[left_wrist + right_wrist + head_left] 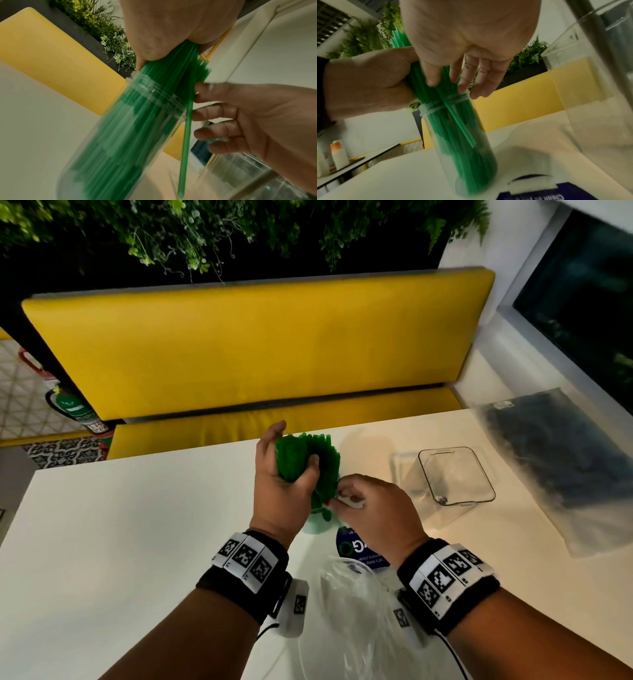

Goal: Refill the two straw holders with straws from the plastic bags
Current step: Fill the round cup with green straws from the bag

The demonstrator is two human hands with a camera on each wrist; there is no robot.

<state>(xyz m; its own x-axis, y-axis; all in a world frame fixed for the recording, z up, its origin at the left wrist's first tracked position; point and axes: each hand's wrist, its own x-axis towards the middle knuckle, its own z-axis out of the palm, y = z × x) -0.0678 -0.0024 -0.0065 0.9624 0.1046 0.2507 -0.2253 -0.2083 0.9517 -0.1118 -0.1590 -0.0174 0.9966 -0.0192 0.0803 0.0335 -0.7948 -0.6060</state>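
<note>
My left hand [295,451] grips a thick bundle of green straws [323,470] from above. Their lower ends stand inside a clear round holder [137,128] on the white table [144,525]. One straw [186,135] hangs outside the holder's rim, slanting down its side. The loosely bent fingers of my right hand [342,496] touch that straw and the bundle at the rim, gripping nothing that I can see. A second holder [455,474], clear and rectangular, stands to the right without straws. A plastic bag of dark straws [565,463] lies at the far right.
A crumpled clear plastic bag [349,611] lies between my forearms, with a blue printed card [358,547] just beyond it. A yellow bench [260,344] runs behind the table's far edge, plants above it. Bare table stretches to the left.
</note>
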